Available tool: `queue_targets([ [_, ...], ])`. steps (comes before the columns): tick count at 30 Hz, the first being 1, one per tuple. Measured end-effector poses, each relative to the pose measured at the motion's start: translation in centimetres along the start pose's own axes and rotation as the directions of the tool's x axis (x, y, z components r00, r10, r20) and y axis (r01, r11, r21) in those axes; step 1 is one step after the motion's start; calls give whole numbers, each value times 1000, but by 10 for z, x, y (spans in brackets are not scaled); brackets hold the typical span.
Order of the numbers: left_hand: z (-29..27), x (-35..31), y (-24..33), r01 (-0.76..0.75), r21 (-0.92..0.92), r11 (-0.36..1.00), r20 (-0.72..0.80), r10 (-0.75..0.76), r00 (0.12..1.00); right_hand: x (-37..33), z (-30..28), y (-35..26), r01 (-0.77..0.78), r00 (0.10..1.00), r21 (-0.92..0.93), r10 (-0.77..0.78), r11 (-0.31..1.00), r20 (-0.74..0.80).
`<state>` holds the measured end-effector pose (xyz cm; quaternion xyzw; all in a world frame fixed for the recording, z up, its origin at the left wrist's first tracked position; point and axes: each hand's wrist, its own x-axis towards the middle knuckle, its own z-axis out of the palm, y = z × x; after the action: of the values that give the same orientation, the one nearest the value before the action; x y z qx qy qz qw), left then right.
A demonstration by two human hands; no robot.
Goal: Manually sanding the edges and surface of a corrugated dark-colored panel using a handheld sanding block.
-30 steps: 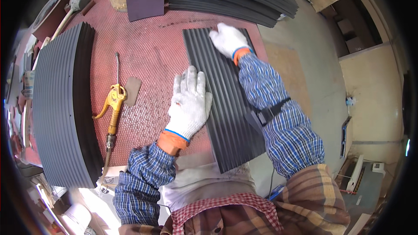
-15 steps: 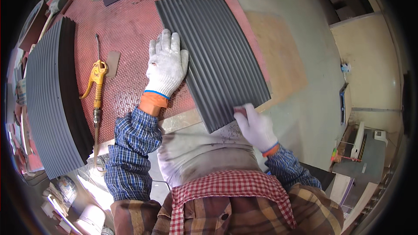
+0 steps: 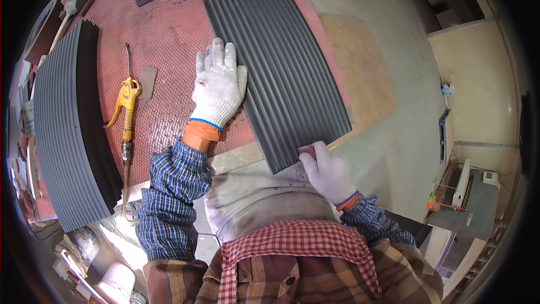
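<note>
While the left hand (image 3: 218, 87) lies flat, fingers extended, against the ribbed panel (image 3: 281, 73), the right hand (image 3: 332, 175), grip pinching a brown block (image 3: 306, 151), should probably press evenly along the panel's near edge.

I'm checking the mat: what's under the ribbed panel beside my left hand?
Red mesh mat shows along both long sides of the ribbed panel; what lies directly beneath is covered.

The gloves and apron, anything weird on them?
Yes: the left glove has a reddish mark, maybe a stain or hole, and dark specks dot the pale apron near the ridged panel. Both look darker than what's around them.
</note>
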<state>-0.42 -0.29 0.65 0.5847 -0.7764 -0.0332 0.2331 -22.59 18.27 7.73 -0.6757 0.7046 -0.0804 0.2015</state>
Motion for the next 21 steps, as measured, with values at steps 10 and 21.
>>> queue_targets([
  [10, 5, -2, -4, -9, -30, 1000, -20, 9, 1000, 208, -3, -56, 115, 993, -166, -116, 979, 2],
  [21, -3, -6, 0, 23, -59, 998, 16, -22, 1000, 403, -16, -126, 185, 980, -188, -195, 965, -36],
])
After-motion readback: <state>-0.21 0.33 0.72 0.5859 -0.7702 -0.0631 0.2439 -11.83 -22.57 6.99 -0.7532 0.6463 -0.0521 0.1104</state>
